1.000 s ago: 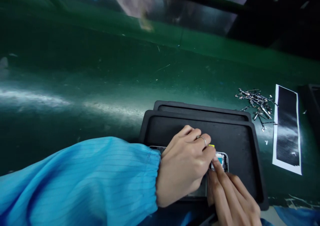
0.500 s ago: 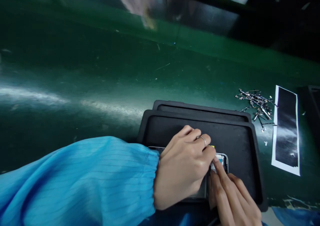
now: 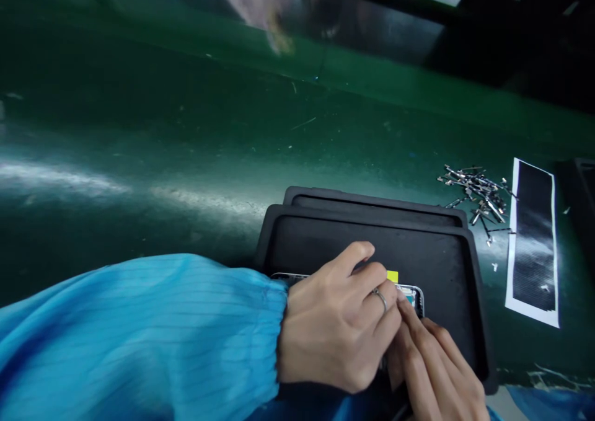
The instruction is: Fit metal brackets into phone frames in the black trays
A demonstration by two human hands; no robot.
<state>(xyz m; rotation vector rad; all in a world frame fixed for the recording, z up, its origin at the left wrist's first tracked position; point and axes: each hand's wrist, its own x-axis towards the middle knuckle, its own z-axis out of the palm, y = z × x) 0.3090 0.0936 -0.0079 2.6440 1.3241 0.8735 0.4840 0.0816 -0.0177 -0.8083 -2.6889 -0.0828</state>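
An opened phone [image 3: 417, 297] with a pale metal rim and bared inner parts lies in the upper black tray [image 3: 418, 247]. Most of it is hidden under my hands. A yellow tab [image 3: 393, 276] sticks out at its far edge. My left hand [image 3: 341, 328], with a ring on one finger, is curled over the phone; its fingertips are out of sight. From the near right, my right hand [image 3: 434, 365] meets it, fingers pressed together and their tips at the phone beside the left fingers. Whatever is pinched between the fingertips cannot be made out.
A second black tray [image 3: 372, 201] lies under the first, offset to the back. Several small metallic parts with thin leads [image 3: 478, 191] are piled on the green table [image 3: 209, 123]. Beside them lies a black sheet with a white border [image 3: 534, 235].
My left hand has turned slightly and shifted a little toward me, with its index finger lifted. More of the yellow tab shows. My right hand stays almost in place.
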